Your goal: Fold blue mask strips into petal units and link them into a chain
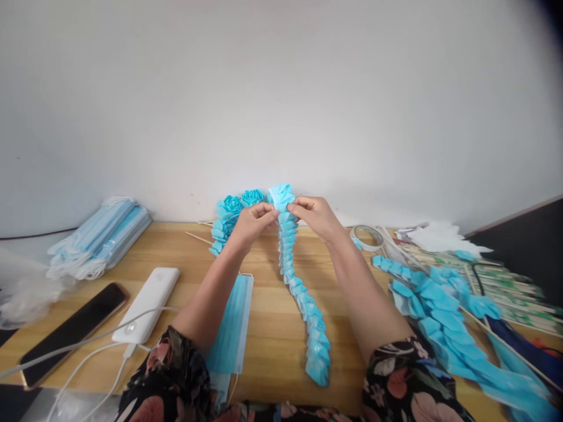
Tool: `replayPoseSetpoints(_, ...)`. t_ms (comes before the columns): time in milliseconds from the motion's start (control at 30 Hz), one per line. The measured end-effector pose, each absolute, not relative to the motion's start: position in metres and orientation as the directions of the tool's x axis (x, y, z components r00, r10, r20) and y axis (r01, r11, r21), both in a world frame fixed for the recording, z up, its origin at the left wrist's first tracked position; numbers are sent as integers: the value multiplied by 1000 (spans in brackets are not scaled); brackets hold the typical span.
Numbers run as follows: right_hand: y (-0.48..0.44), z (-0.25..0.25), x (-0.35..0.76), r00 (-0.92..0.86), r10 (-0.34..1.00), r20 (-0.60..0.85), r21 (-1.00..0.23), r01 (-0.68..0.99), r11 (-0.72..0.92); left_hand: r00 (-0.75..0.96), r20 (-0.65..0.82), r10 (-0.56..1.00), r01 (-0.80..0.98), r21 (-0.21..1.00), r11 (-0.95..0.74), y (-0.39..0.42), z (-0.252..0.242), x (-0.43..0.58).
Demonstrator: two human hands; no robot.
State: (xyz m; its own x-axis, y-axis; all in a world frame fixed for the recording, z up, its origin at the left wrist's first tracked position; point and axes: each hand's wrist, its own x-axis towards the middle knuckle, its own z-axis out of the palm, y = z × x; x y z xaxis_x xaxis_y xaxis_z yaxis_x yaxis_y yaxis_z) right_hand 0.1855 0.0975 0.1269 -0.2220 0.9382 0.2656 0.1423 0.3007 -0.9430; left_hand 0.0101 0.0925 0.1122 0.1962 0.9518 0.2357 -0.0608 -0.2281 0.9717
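A long strip of folded light-blue fabric (302, 296) hangs from my two hands and curves down to the right over the wooden table. My left hand (260, 221) pinches the left edge near its top, thumb against fingers. On the opposite edge, my right hand (311, 212) pinches at the same height. The wide top end of the strip stands up between both hands. Just behind my left hand are blue fabric roses (232, 205) with folded petals. A blue face mask (233, 322) lies flat, partly under my left forearm.
Stacked masks (101, 234), a black phone (73, 334) and a white power bank (147, 305) with cables are on the left. At right are a tape roll (368, 238), more folded blue strips (444, 310) and green-white packets (510, 287). A wall (281, 105) rises behind the table (268, 346).
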Motion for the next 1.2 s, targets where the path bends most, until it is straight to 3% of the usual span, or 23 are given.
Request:
replayPoseSetpoints(200,97,130,189,-248,938,242,-962,69,266,148,270,952,-97,961,-257,95,110,7)
replayPoseSetpoints(400,97,130,192,-354,909,221,-946,150,288,101,284,954,-113,955,-273,98,109,5)
replayPoseSetpoints(733,99,126,189,-240,932,273,-942,130,309,229,235,945,-38,972,-232,97,108,5)
replayPoseSetpoints(1200,99,125,187,-235,933,271,-952,78,296,119,264,957,-93,963,-254,98,109,5)
